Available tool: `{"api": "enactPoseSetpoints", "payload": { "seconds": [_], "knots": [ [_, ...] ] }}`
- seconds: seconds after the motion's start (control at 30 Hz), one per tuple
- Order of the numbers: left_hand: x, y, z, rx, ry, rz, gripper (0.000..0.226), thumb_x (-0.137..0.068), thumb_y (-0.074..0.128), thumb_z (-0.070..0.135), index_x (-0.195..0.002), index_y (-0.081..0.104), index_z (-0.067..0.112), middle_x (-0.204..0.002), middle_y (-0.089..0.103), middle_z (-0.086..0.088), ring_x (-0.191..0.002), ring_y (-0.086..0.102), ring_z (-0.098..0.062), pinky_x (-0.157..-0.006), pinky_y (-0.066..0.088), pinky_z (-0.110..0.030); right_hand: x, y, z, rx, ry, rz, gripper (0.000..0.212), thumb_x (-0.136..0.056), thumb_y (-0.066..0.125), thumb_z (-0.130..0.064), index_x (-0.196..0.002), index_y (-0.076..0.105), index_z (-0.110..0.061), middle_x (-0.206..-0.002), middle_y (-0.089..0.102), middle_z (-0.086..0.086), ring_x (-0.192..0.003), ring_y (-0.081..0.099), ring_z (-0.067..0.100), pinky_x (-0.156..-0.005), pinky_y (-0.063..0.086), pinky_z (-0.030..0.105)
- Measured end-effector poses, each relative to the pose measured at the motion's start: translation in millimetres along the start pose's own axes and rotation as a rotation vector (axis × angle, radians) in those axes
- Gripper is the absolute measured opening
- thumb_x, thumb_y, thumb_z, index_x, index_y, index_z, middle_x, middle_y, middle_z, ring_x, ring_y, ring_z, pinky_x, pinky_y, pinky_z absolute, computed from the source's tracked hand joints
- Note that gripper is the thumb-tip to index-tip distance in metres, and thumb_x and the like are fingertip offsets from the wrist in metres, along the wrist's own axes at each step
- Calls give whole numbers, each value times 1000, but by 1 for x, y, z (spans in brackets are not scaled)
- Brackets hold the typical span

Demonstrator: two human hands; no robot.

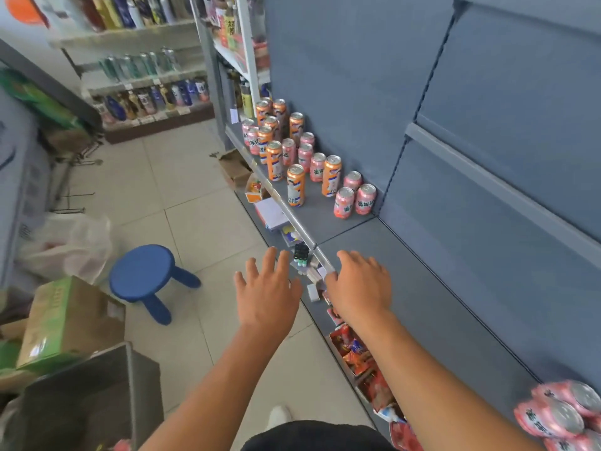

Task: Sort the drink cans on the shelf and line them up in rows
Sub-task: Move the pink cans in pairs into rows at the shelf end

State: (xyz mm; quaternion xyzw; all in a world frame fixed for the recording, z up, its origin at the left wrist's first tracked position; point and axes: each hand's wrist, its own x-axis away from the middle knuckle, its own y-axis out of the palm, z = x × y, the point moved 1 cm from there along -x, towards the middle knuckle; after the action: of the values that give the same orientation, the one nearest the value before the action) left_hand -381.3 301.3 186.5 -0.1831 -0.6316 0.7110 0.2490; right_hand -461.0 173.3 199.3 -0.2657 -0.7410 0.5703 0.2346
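On the grey shelf (pixel 422 288) stand several tall orange cans (pixel 295 185) mixed with several shorter pink cans (pixel 343 202), loosely grouped at the far end. More pink cans (pixel 559 415) sit packed together at the near right corner. My left hand (pixel 266 294) hovers with fingers spread above the floor, just off the shelf's front edge, holding nothing. My right hand (pixel 359 283) is held over the shelf's front rail (pixel 299 222), fingers relaxed and empty. Both hands are well short of the mixed cans.
A blue stool (pixel 146 275) stands on the tiled floor at left. Cardboard boxes (pixel 71 323) and a dark bin (pixel 87 398) are at lower left. Snack packets (pixel 357 356) and small items fill the lower shelf below the rail. Bottle shelves (pixel 143 70) line the far wall.
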Motion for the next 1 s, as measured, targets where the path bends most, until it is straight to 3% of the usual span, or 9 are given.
{"api": "enactPoseSetpoints", "payload": {
  "seconds": [0.4,1.0],
  "knots": [
    [-99,-19,-97,-19,-40,-12,49,-102,35,46,-145,26,26,-156,25,1,-140,30,-34,-112,30,-51,-111,26,-104,45,-5,-22,32,-93,45,-31,-121,56,-18,-115,59,2,-106,53,27,-83,40,38],
    [-392,-27,-71,-111,117,-42,53,-101,35,48,-148,26,26,-157,25,3,-137,30,-31,-108,31,-45,-380,35,-90,100,82,-60,28,-94,46,-34,-116,52,-18,-123,56,4,-118,49,30,-83,38,38]
  ]
}}
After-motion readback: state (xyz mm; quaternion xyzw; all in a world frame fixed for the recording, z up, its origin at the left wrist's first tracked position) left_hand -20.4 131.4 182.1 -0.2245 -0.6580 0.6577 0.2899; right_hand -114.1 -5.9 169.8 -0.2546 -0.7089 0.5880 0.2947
